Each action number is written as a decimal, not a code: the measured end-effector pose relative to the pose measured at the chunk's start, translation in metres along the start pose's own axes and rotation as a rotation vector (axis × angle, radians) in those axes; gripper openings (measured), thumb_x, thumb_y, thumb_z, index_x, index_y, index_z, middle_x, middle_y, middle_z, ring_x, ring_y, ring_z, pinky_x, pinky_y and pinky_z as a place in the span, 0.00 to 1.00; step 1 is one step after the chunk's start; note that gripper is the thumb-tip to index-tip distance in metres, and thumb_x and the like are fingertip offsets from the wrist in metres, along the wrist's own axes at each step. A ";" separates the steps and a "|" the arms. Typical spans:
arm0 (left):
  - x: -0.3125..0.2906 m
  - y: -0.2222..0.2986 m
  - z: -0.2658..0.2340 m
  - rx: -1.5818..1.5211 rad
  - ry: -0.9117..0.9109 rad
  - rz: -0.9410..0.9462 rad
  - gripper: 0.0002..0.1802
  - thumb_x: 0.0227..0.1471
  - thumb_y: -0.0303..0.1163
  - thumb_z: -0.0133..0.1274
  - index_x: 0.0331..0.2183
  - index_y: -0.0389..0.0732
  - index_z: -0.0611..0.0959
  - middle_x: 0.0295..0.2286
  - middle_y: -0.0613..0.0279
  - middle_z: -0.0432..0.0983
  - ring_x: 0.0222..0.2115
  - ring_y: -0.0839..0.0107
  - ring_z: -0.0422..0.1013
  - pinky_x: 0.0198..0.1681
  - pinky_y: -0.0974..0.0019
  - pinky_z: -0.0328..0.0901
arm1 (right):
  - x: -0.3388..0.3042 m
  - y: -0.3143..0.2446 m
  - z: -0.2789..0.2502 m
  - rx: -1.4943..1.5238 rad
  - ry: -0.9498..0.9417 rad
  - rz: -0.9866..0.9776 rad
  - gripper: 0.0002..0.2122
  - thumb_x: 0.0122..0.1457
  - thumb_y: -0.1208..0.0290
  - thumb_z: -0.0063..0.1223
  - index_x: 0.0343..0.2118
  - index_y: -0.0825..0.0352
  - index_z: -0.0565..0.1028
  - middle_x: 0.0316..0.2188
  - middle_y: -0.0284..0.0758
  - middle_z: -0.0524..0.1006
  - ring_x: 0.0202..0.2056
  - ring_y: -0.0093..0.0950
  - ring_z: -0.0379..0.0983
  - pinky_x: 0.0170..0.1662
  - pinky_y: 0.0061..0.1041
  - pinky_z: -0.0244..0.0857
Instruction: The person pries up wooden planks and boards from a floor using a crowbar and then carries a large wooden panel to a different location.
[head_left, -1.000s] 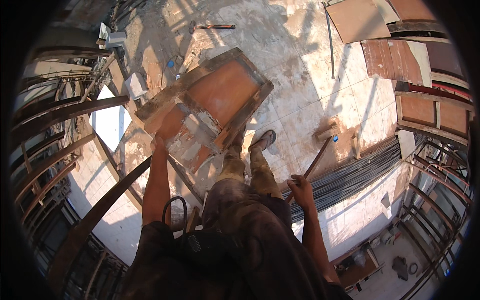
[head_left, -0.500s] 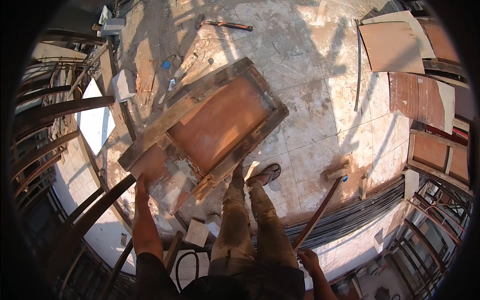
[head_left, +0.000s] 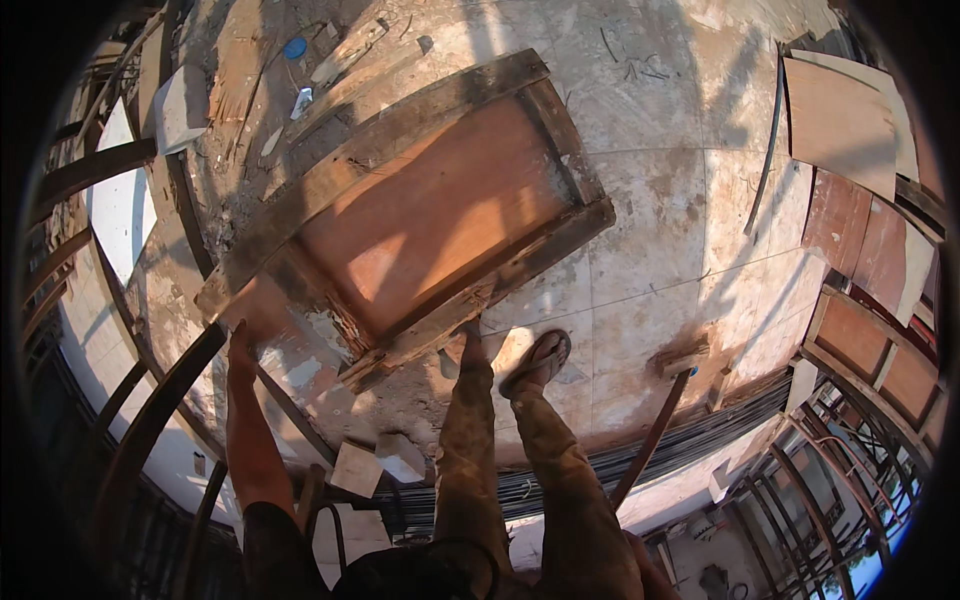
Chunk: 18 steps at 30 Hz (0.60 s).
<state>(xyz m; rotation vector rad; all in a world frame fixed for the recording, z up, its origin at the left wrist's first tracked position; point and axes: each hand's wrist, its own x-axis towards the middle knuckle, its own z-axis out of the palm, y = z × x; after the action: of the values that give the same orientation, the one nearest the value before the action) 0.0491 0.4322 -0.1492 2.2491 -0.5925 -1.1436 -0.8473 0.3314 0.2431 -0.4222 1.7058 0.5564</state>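
A large wood-framed plywood panel [head_left: 440,210], reddish-brown with rough battens, lies tilted across the space before me. Its near left corner is worn and whitish. There my left hand [head_left: 240,345] grips the edge, fingers partly hidden by the board. Beside the panel's near batten is one of my feet, mostly covered; the other foot, in a sandal [head_left: 537,362], stands on the dusty floor. Of my right arm [head_left: 648,572], only a bit of skin shows at the lower edge, beside my leg. Its fingers are hidden.
Dark curved bars [head_left: 165,400] rise at the left, close to my left arm. A bundle of thin rods [head_left: 740,420] lies behind my legs, with a wooden post [head_left: 650,440] across it. More plywood sheets [head_left: 840,120] are stacked at right. Pale blocks [head_left: 357,468] sit near my left leg.
The view has shifted, and the panel appears larger and farther left and up, my left hand still on its corner. My right hand has dropped mostly out of sight. The hammer has left the view.
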 end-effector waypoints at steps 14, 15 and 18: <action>-0.011 0.140 0.080 -0.587 0.100 -0.419 0.32 0.66 0.48 0.42 0.65 0.47 0.60 0.62 0.56 0.60 0.61 0.58 0.61 0.61 0.52 0.57 | -0.024 -0.108 -0.043 0.175 0.082 0.050 0.16 0.63 0.66 0.53 0.47 0.73 0.76 0.38 0.39 0.80 0.40 0.26 0.76 0.43 0.25 0.71; -0.023 0.165 0.077 -0.535 0.102 -0.415 0.32 0.64 0.49 0.45 0.64 0.48 0.63 0.61 0.57 0.62 0.60 0.58 0.61 0.61 0.53 0.57 | -0.020 -0.109 -0.050 0.200 0.026 -0.020 0.15 0.63 0.66 0.53 0.47 0.73 0.76 0.38 0.38 0.80 0.39 0.25 0.76 0.42 0.25 0.71; -0.049 0.267 0.092 -0.288 0.077 -0.406 0.31 0.61 0.49 0.52 0.60 0.45 0.72 0.56 0.57 0.68 0.56 0.61 0.66 0.56 0.55 0.63 | -0.002 -0.122 -0.078 0.229 -0.071 -0.160 0.15 0.63 0.67 0.53 0.47 0.72 0.76 0.38 0.37 0.80 0.39 0.25 0.76 0.41 0.24 0.71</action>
<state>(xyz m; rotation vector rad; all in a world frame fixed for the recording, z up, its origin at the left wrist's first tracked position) -0.0898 0.2347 0.0056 2.1997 0.0680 -1.2319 -0.8414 0.1868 0.2404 -0.3658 1.6289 0.2535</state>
